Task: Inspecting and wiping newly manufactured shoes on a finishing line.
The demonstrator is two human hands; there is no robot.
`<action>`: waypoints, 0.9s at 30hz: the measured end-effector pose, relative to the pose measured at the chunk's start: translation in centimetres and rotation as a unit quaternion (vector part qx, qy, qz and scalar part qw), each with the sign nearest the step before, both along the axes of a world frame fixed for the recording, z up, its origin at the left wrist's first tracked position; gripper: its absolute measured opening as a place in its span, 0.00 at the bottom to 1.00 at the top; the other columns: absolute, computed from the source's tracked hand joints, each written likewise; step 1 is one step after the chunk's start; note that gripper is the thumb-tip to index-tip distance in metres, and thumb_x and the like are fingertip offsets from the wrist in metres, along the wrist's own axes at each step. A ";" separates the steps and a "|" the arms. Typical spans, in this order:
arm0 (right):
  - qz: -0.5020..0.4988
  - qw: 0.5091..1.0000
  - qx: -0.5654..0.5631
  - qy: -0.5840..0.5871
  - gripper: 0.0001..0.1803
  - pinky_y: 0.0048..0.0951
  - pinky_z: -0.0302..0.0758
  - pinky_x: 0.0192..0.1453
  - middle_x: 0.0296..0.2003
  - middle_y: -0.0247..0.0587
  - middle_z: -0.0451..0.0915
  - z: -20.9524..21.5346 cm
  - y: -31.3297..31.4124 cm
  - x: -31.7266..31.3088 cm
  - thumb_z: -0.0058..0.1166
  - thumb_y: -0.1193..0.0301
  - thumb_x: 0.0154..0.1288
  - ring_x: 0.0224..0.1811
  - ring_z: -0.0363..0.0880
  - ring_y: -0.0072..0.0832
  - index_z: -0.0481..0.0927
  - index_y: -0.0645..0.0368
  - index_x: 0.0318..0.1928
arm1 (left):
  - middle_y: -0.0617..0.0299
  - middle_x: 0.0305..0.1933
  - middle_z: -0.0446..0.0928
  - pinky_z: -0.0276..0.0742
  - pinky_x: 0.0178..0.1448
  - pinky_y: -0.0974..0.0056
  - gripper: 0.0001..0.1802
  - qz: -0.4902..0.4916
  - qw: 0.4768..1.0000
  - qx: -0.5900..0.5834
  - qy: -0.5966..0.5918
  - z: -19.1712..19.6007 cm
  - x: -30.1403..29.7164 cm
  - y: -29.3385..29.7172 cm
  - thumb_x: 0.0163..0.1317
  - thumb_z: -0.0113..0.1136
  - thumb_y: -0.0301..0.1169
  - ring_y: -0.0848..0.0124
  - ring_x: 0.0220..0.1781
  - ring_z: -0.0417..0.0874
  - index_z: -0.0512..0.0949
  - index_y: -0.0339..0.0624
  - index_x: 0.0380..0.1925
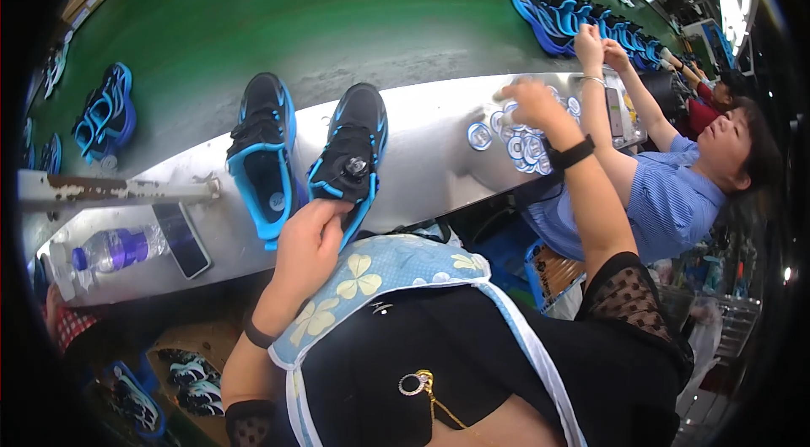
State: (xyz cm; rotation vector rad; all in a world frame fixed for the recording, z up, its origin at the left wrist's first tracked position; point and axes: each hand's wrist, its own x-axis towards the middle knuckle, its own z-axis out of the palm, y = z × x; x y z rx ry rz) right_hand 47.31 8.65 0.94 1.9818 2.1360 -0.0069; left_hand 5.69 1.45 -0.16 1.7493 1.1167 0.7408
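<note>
Two black sneakers with bright blue lining stand side by side on the metal ledge in front of me. My left hand (309,246) is closed on the heel collar of the right-hand sneaker (359,122), which has a clear round piece on its tongue. Beside it, the left-hand sneaker (263,122) shows a round label (277,201) on its insole. My right hand (537,107) reaches over a loose pile of round white-and-blue labels (525,146). Its fingers are curled and somewhat blurred, so whether they hold a label cannot be made out.
A green conveyor belt (354,8) runs beyond the ledge, carrying another pair (107,114) left and a row of sneakers (582,21) right. A metal bar (118,191), phone (181,238) and bottle (118,250) lie left. A co-worker in blue (675,194) sits close right, arms raised.
</note>
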 end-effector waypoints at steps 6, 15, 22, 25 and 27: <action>0.075 0.864 -0.111 0.486 0.25 0.28 0.73 0.47 0.36 0.40 0.78 3.8 -0.5 -10.3 0.65 0.71 0.56 0.40 0.78 0.28 0.81 0.48 0.57 | 0.53 0.43 0.84 0.77 0.48 0.64 0.16 -0.022 0.968 -0.247 -0.031 1.8 -0.9 0.8 0.66 0.47 0.26 0.67 0.41 0.85 0.80 0.31 0.47; 0.258 0.855 -0.209 0.398 0.36 0.34 0.74 0.44 0.36 0.42 0.74 3.2 -0.3 -20.0 0.66 0.76 0.49 0.37 0.78 0.34 0.76 0.40 0.62 | 0.59 0.41 0.83 0.67 0.27 0.74 0.16 0.075 0.907 -0.393 -0.130 1.3 -0.8 0.6 0.61 0.42 0.23 0.80 0.21 0.70 0.81 0.34 0.39; 0.330 0.870 -0.253 0.264 0.35 0.42 0.75 0.44 0.35 0.46 0.78 4.4 1.5 -22.2 0.63 0.78 0.47 0.38 0.80 0.47 0.76 0.44 0.60 | 0.59 0.44 0.82 0.71 0.34 0.73 0.15 0.031 0.973 -0.226 -0.031 0.3 -0.8 -0.1 0.60 0.41 0.20 0.76 0.26 0.73 0.81 0.34 0.35; 0.350 0.860 -0.300 0.218 0.33 0.42 0.76 0.44 0.35 0.48 0.81 4.3 2.9 -23.5 0.64 0.77 0.47 0.39 0.81 0.47 0.78 0.48 0.59 | 0.54 0.42 0.82 0.70 0.33 0.71 0.13 0.092 0.921 -0.343 -0.161 0.7 -0.9 -0.5 0.63 0.45 0.22 0.77 0.24 0.72 0.79 0.32 0.40; 0.356 0.853 -0.319 0.208 0.32 0.41 0.76 0.44 0.36 0.49 0.83 4.4 3.6 -23.6 0.64 0.76 0.47 0.39 0.82 0.46 0.79 0.50 0.58 | 0.52 0.41 0.82 0.68 0.29 0.72 0.12 0.090 0.884 -0.407 -0.211 1.8 -1.0 0.1 0.66 0.48 0.26 0.78 0.23 0.71 0.78 0.32 0.42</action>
